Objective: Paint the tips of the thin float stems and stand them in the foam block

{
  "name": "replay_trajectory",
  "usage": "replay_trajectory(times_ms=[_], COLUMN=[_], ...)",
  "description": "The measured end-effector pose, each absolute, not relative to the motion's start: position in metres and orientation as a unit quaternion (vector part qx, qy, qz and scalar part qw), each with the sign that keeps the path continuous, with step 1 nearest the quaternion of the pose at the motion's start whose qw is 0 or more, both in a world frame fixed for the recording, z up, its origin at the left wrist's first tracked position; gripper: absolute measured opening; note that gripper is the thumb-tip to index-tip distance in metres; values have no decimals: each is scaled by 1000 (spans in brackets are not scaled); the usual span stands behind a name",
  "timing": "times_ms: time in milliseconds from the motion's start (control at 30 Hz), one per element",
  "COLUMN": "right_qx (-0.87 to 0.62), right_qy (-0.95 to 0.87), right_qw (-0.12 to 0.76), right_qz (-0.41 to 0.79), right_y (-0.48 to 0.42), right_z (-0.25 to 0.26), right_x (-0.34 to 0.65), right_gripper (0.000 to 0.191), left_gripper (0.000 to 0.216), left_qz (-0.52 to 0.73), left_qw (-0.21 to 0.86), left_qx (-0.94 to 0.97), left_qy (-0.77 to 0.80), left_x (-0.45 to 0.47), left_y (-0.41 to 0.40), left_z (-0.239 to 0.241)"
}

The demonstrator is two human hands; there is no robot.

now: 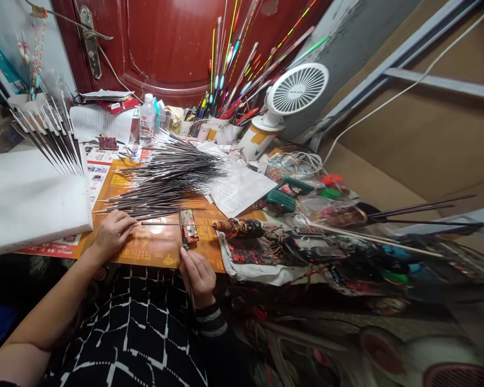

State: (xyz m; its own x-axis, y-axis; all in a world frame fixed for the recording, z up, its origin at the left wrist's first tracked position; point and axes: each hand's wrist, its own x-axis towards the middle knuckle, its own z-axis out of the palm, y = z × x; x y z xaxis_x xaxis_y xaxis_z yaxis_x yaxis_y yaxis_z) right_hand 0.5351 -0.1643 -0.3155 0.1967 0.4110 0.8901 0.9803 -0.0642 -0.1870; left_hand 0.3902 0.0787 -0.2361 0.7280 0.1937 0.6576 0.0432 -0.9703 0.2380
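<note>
My left hand is closed in a pinch at the left end of a thin dark fishing float. The float lies level and points right, towards the orange tip of a paint-stained motor tool. My right hand is closed around a slim stick-like tool, perhaps a brush; its kind is unclear. The fingertips are just below a small paint-smeared block, over which the float passes. Beyond both hands lies a large pile of similar dark floats with pale ends.
A white foam block at left has several floats stuck upright in it. Behind stand a clear bottle, cups of colourful floats, and a white fan. Stained cloth, cables and a green-handled item crowd the right side.
</note>
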Motion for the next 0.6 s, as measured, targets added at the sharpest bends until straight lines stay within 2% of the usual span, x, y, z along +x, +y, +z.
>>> replay_trajectory(times_ms=[600], right_qx=[-664], right_qy=[-516], right_qw=[410], right_qz=[-354], right_y=[-159], right_z=[-318], right_x=[534], right_gripper=[60], left_gripper=[20], left_qz=[358], left_qw=[106], left_qx=[926], left_qy=[65], left_x=[390], left_y=[79], left_z=[-235])
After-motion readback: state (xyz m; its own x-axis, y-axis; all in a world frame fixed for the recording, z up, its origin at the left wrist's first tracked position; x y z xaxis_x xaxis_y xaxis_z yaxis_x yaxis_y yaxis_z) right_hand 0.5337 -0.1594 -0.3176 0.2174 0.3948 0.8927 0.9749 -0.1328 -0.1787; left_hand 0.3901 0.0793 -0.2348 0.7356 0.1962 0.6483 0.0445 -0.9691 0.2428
